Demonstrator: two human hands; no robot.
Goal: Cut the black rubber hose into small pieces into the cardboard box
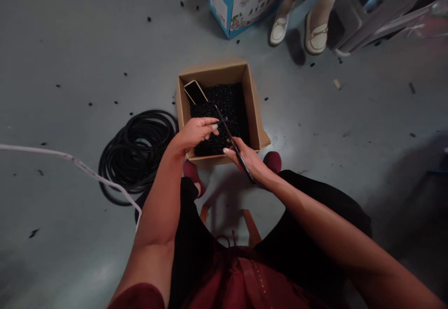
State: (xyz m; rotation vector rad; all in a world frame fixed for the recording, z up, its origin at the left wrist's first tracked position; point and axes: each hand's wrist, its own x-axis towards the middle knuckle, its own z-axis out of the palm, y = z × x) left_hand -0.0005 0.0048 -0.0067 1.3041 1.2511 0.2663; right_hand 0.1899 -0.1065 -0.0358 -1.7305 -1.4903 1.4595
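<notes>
My right hand [244, 158] is shut on a pair of long black scissors [234, 142], whose blades point up and left over an open cardboard box [213, 73]. My left hand [195, 133] is curled beside the blades, above the box's near wall. Whether its fingers pinch a thin black piece is too dark to tell. The box is filled with small black cut pieces [220, 122], and a smartphone [195, 92] lies on them in the far left corner. A coil of black rubber tubing [136, 157] lies on the floor to the left of the box.
Black bits are scattered over the grey floor [70, 66]. A white cable [73, 160] crosses at left. Ahead stand a blue-and-white carton [241, 1] and a co-worker's feet in white shoes [280, 31]. A grey metal frame [378, 10] stands at top right.
</notes>
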